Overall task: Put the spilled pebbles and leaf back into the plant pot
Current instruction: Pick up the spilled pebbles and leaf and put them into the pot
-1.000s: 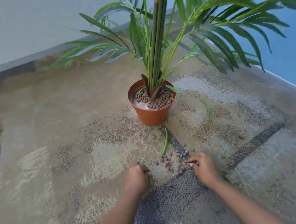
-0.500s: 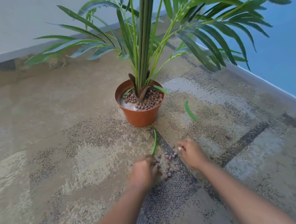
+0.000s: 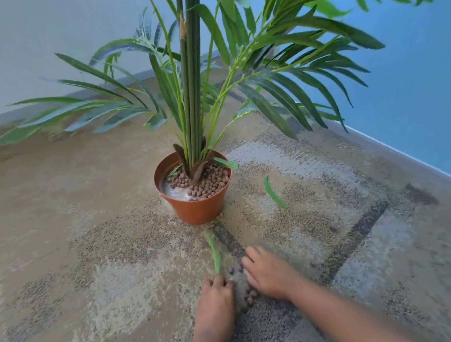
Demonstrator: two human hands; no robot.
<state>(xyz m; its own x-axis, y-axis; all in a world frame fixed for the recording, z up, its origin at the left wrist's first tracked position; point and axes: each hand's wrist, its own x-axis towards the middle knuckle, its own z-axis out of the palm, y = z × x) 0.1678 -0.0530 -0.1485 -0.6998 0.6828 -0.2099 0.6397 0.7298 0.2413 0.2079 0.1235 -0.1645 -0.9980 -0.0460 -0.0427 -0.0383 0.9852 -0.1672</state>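
Observation:
A terracotta plant pot [image 3: 198, 212] stands on the carpet, holding a tall palm and a layer of brown pebbles [image 3: 206, 184]. A small heap of spilled pebbles [image 3: 242, 283] lies on the carpet in front of the pot, pressed between my two hands. My left hand [image 3: 216, 301] cups them from the left, fingers curled. My right hand [image 3: 267, 271] lies palm down on their right side, fingers spread. One loose green leaf [image 3: 214, 251] lies between pot and heap, its near end at my left fingers. A second loose leaf [image 3: 273, 191] lies to the right of the pot.
Patterned beige and dark carpet [image 3: 92, 258] covers the floor. A white wall [image 3: 40, 50] runs behind the pot and a blue wall [image 3: 413, 106] to the right, meeting in a corner. Long palm fronds [image 3: 281, 101] hang out over the floor at both sides.
Both hands have drawn closer together, pushing the scattered pebbles into a tighter heap. The view has come nearer to the pot.

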